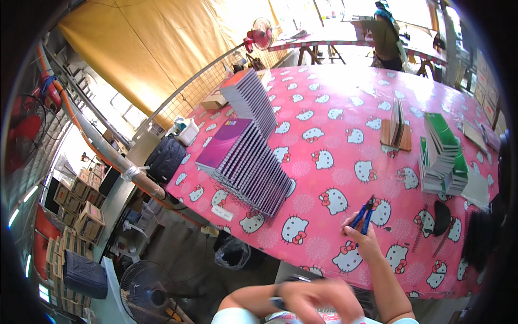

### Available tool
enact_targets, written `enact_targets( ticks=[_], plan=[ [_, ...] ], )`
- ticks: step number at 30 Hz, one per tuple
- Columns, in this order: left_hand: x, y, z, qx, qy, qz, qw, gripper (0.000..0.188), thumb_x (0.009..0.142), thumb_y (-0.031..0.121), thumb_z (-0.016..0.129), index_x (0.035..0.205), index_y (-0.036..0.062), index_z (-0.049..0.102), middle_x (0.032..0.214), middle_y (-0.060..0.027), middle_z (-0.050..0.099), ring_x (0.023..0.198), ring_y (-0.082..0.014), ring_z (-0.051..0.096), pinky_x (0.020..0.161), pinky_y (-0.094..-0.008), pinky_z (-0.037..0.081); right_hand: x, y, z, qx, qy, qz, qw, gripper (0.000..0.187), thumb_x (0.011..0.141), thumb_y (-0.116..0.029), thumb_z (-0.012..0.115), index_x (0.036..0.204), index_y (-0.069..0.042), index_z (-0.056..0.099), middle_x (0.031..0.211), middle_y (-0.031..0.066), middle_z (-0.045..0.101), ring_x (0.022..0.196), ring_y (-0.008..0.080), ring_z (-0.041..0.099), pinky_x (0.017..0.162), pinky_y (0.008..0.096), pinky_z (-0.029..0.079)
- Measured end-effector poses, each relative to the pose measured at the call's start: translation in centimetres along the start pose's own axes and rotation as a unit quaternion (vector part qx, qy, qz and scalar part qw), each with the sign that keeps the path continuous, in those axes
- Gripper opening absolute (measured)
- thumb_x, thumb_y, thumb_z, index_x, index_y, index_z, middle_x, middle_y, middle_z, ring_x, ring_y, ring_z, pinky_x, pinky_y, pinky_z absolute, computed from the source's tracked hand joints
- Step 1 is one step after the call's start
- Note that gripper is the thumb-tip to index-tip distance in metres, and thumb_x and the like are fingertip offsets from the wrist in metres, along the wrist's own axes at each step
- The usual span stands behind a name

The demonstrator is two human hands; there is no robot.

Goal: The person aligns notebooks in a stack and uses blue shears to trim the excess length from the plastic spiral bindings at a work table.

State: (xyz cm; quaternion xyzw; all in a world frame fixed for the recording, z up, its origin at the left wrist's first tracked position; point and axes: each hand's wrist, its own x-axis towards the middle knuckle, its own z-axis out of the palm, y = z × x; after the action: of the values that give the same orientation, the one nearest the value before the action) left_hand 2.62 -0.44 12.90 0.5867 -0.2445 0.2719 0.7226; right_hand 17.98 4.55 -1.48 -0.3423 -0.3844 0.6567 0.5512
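My right hand is closed around blue-handled pliers, their dark jaws pointing away from me over the pink tablecloth. Close to my body, my left hand is smeared by motion, with a dark band on its wrist; its fingers are not clear. A tall stack of spiral-bound notebooks with a purple cover on top stands left of the pliers. Behind it rises another notebook stack with an orange top. To the right of the pliers lie a black half-round piece and thin dark wire spirals.
Green-covered booklets are piled at the right, near a wooden stand holding upright pieces. Black coils sit by the right edge. A floor fan and a bagged bin stand below the left edge. A person works far back.
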Motion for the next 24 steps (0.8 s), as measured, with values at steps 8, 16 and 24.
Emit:
enact_targets(
  ticks=[8, 16, 24],
  plan=[
    [-9.3, 8.8, -8.8, 0.695, 0.619, 0.213, 0.298, 0.045, 0.098, 0.040, 0.043, 0.117, -0.0008, 0.044, 0.109, -0.0121, 0.048, 0.104, -0.0216, 0.048, 0.094, -0.0375, 0.038, 8.6, -6.7, 11.3, -0.404, -0.130, -0.319, 0.847, 0.034, 0.070, -0.015, 0.068, 0.097, -0.002, 0.052, 0.081, 0.0131, 0.053, 0.081, 0.0279, 0.057, 0.072, 0.0379, 0.045],
    [-9.1, 9.0, -10.6, 0.714, 0.638, 0.166, 0.236, 0.034, 0.101, 0.030, 0.041, 0.105, -0.0031, 0.048, 0.096, -0.0110, 0.050, 0.079, -0.0165, 0.050, 0.069, -0.0295, 0.043, 11.0, -7.8, 18.5, -0.545, -0.091, -0.392, 0.736, 0.042, 0.065, -0.016, 0.071, 0.102, -0.004, 0.058, 0.095, 0.0129, 0.062, 0.096, 0.0320, 0.058, 0.082, 0.0436, 0.048],
    [-9.1, 9.0, -11.0, 0.755, 0.612, 0.152, 0.178, 0.032, 0.102, 0.028, 0.039, 0.097, -0.0025, 0.048, 0.087, -0.0114, 0.053, 0.070, -0.0188, 0.052, 0.062, -0.0305, 0.042, 11.0, -8.4, 19.2, -0.599, -0.103, -0.338, 0.719, 0.032, 0.065, -0.017, 0.071, 0.092, -0.005, 0.059, 0.083, 0.0105, 0.062, 0.086, 0.0301, 0.062, 0.072, 0.0427, 0.050]
  ],
)
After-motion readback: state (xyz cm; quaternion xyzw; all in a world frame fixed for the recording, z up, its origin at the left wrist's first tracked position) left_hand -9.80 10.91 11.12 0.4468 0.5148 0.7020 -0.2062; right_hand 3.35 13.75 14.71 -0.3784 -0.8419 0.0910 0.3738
